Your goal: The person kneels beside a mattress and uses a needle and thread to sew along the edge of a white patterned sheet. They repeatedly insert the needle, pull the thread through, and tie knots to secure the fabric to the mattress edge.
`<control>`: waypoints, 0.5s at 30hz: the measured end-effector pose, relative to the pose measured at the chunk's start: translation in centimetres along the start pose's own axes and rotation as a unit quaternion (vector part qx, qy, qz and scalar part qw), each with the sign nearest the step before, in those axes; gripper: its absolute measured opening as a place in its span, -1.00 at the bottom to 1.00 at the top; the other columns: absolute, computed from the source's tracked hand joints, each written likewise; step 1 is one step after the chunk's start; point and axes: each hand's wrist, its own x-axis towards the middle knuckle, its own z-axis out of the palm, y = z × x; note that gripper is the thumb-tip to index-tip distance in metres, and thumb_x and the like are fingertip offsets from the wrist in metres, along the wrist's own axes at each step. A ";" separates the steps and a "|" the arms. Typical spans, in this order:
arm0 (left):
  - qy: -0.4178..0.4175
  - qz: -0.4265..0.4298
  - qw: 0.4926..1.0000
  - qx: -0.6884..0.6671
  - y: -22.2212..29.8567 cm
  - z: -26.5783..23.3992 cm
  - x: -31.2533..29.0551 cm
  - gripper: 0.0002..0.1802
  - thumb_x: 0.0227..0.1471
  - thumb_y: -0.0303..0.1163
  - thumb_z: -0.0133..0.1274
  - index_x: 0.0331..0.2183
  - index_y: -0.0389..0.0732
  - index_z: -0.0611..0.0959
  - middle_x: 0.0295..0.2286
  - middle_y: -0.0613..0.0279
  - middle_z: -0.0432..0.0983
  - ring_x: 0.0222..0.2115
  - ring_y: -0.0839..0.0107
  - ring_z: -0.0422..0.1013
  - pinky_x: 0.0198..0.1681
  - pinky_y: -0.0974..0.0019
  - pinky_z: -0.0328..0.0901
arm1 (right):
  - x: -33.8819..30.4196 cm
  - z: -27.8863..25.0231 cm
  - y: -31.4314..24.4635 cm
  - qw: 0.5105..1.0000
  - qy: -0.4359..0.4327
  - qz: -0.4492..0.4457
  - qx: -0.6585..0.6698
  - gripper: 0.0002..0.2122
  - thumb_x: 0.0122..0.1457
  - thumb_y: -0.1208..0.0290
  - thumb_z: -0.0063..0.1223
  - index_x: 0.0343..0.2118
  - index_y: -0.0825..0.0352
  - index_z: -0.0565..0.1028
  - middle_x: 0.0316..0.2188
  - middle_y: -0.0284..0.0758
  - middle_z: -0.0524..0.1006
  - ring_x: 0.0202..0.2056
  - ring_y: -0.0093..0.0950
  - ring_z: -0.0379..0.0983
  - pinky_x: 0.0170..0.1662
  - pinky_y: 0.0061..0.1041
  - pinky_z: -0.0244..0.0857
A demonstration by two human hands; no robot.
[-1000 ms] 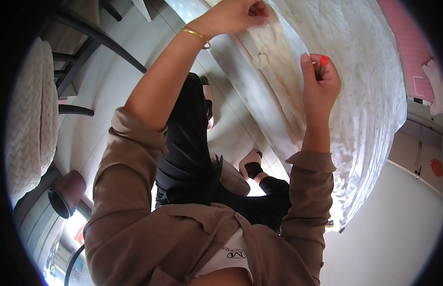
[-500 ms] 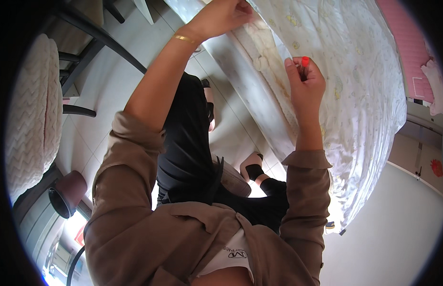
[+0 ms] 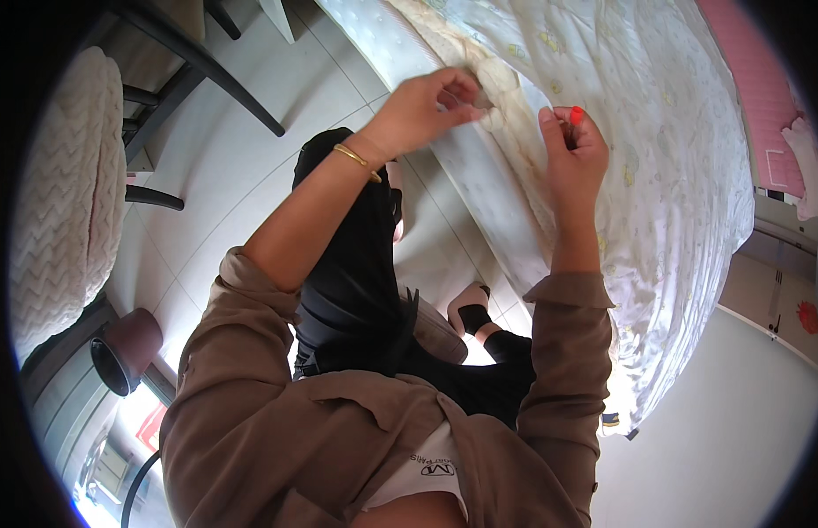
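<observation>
My right hand (image 3: 578, 150) is closed round a slim, red-capped pen-like thing (image 3: 576, 115), whose red end sticks up between the fingers. Its thumb and forefinger are at the white edge of a patterned quilt (image 3: 638, 167). To the left, my left hand (image 3: 431, 107) hovers over the border of the bed, fingers curled toward the thumb and slightly blurred. Whatever lies between those fingertips, if anything, is too small to make out. Cream fleecy bedding (image 3: 506, 114) shows between the two hands, under the quilt's edge. A gold bangle (image 3: 352, 157) circles my left wrist.
The white mattress side (image 3: 479, 189) runs diagonally beside my legs. A dark-legged chair (image 3: 207, 66) stands on the tiled floor at the upper left, near a cream textured blanket (image 3: 66, 202). A brown bin (image 3: 127, 352) is at the lower left. Pink bedding (image 3: 761, 97) lies far right.
My left hand has come back toward me from the far edge of the bed, and its fingers have loosened somewhat. My right hand stays nearly in place with the red-capped pen-like thing.
</observation>
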 end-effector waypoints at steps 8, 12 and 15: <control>-0.013 -0.028 0.997 -0.072 0.9 2.1 0.0 -0.66 -0.06 -0.24 0.22 -0.24 -0.17 0.54 -0.45 0.43 0.47 -0.49 0.63 0.30 -0.41 0.47 0.24 | -0.4 -0.1 -1.1 0.999 -0.005 -0.015 -0.036 -0.88 0.08 0.42 0.19 -0.44 0.35 0.52 -0.71 -0.58 0.32 -0.64 -0.79 0.11 -0.56 -0.72 0.03; -0.031 -0.107 0.968 -0.224 2.7 2.4 0.6 -0.75 0.02 -0.27 0.14 -0.28 -0.18 0.53 -0.47 0.42 0.47 -0.50 0.63 0.31 -0.43 0.50 0.21 | -0.6 -0.4 -1.3 0.999 -0.008 -0.021 -0.039 -0.88 0.08 0.41 0.18 -0.44 0.35 0.51 -0.72 -0.58 0.31 -0.65 -0.79 0.10 -0.57 -0.71 0.02; -0.038 -0.123 0.955 -0.267 3.9 2.8 1.6 -0.78 0.07 -0.28 0.07 -0.28 -0.20 0.51 -0.43 0.37 0.48 -0.52 0.62 0.31 -0.44 0.50 0.20 | -0.7 -0.4 -1.7 0.999 -0.006 -0.032 -0.044 -0.87 0.07 0.41 0.19 -0.44 0.35 0.51 -0.73 -0.58 0.30 -0.66 -0.79 0.10 -0.58 -0.71 0.01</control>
